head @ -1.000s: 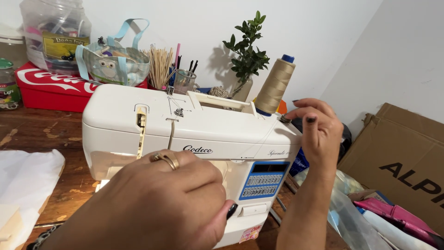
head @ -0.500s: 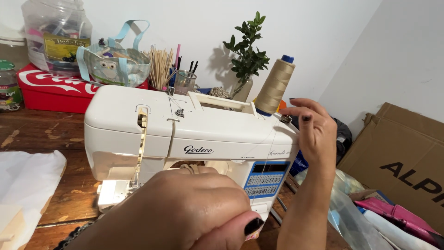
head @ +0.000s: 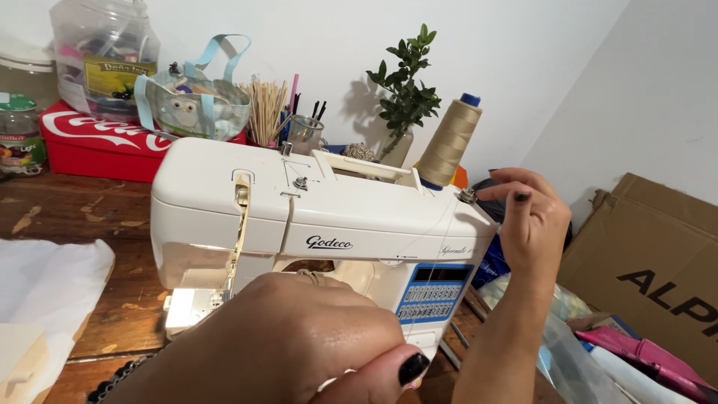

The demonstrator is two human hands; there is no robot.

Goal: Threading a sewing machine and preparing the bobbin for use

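A cream sewing machine (head: 336,217) with a blue button panel stands on the wooden table (head: 90,209). My left hand (head: 299,344) is a closed fist low in front of the machine, close to the camera. A thin pale thread (head: 426,254) runs down across the machine's front towards it. My right hand (head: 535,224) is at the machine's top right corner, fingertips pinched at a small metal bobbin (head: 467,196) on its pin. A large beige thread cone (head: 449,142) stands just behind that corner.
White fabric (head: 45,292) lies at the left edge. Behind the machine are a red box (head: 90,146), a clear jar (head: 105,52), a small bag, a cup of sticks and a potted sprig (head: 407,97). A cardboard box (head: 651,262) and plastic bags sit at the right.
My left hand has slid down and to the right, closer to the camera, off the machine's front. My right hand stays at the top right corner.
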